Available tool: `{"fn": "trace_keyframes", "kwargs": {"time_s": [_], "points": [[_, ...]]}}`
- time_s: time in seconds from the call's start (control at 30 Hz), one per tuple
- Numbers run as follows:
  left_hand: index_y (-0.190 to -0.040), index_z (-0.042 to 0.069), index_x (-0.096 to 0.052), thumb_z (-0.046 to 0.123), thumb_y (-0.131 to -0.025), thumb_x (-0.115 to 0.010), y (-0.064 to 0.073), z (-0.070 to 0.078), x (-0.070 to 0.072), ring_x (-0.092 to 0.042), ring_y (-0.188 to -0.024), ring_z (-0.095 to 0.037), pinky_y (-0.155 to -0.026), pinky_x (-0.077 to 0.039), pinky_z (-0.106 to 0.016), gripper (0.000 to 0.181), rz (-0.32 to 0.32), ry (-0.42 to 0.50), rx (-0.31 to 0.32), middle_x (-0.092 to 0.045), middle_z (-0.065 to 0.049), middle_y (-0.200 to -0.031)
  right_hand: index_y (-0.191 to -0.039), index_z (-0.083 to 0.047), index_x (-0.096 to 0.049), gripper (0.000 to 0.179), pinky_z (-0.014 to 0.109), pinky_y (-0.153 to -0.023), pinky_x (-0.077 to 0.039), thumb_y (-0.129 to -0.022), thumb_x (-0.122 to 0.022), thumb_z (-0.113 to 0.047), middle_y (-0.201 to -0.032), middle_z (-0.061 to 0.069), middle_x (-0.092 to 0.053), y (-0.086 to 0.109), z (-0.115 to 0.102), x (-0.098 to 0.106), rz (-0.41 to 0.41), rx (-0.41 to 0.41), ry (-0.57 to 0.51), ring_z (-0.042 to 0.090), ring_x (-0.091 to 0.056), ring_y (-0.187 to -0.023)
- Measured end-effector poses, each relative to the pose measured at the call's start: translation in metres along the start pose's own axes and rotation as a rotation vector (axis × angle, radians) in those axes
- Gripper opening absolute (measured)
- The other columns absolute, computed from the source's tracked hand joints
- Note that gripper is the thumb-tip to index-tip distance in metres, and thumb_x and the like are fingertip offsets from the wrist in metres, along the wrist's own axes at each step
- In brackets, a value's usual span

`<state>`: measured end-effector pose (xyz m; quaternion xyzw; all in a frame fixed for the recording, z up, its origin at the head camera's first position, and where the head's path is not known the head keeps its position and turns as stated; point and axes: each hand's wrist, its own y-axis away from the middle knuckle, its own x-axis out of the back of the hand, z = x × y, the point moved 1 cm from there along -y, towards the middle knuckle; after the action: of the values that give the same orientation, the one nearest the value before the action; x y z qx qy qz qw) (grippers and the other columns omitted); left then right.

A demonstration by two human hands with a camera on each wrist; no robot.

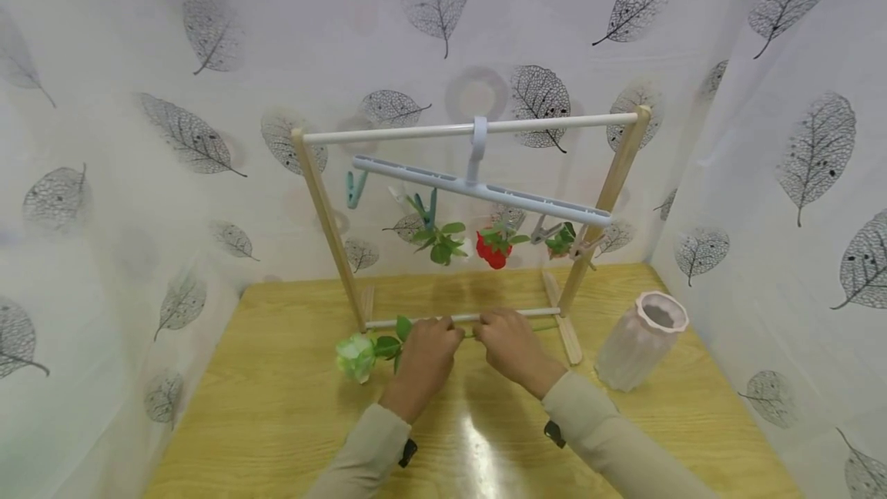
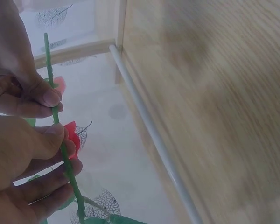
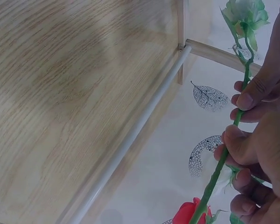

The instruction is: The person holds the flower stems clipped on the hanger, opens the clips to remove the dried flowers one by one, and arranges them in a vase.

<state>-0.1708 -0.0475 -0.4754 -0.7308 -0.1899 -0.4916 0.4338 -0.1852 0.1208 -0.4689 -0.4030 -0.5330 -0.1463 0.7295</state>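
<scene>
A pale green artificial rose [image 1: 356,358] is held level by its green stem [image 3: 213,179] in both hands. My left hand [image 1: 428,353] pinches the stem between thumb and fingers, on the side nearer the bloom. Close beside it, my right hand [image 1: 514,346] pinches the same stem, and the bare stem end pokes out past it. In the left wrist view, the thumbs of the left hand [image 2: 25,161] and right hand [image 2: 18,70] lie along the stem. Both hands are in front of the rack's lower white rod [image 1: 513,313].
A wooden rack [image 1: 322,226] stands on the table [image 1: 263,406]. From its top rod [image 1: 388,133] hangs a tilted light blue hanger [image 1: 430,179] with several clips, a red rose [image 1: 493,251] and leafy stems [image 1: 443,245]. At right stands a pale pink ribbed vase [image 1: 630,349]. Leaf-print curtains surround the table.
</scene>
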Motion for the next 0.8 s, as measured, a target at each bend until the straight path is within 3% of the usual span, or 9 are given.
{"fn": "trace_keyframes", "kwargs": {"time_s": [0.43, 0.63, 0.8], "points": [[-0.103, 0.010, -0.077, -0.004, -0.081, -0.081, 0.004, 0.008, 0.014, -0.070, -0.082, -0.022, -0.073, -0.061, -0.031, 0.027, 0.132, 0.058, -0.017, -0.072, -0.007, -0.097, -0.078, -0.010, -0.078, 0.015, 0.031, -0.052, -0.055, -0.072, -0.081, 0.004, -0.069, 0.000, -0.062, 0.002, 0.003, 0.004, 0.068, -0.027, -0.032, 0.019, -0.062, -0.061], [-0.113, 0.008, -0.075, -0.006, -0.082, -0.079, 0.011, 0.013, 0.024, -0.070, -0.094, -0.023, -0.084, -0.060, -0.035, 0.034, 0.199, 0.144, -0.050, -0.073, -0.008, -0.104, -0.079, -0.010, -0.078, 0.020, 0.033, -0.048, -0.053, -0.068, -0.079, 0.007, -0.068, 0.001, -0.062, 0.005, 0.010, 0.007, 0.135, -0.031, -0.044, 0.020, -0.061, -0.059], [-0.109, 0.007, -0.076, -0.001, -0.080, -0.083, 0.018, 0.020, 0.032, -0.069, -0.094, -0.020, -0.087, -0.059, -0.032, 0.030, 0.273, 0.212, -0.092, -0.073, -0.007, -0.101, -0.078, -0.010, -0.079, 0.028, 0.031, -0.046, -0.052, -0.066, -0.071, 0.013, -0.068, 0.000, -0.063, 0.006, 0.014, 0.013, 0.156, -0.038, -0.039, 0.020, -0.061, -0.057]]}}
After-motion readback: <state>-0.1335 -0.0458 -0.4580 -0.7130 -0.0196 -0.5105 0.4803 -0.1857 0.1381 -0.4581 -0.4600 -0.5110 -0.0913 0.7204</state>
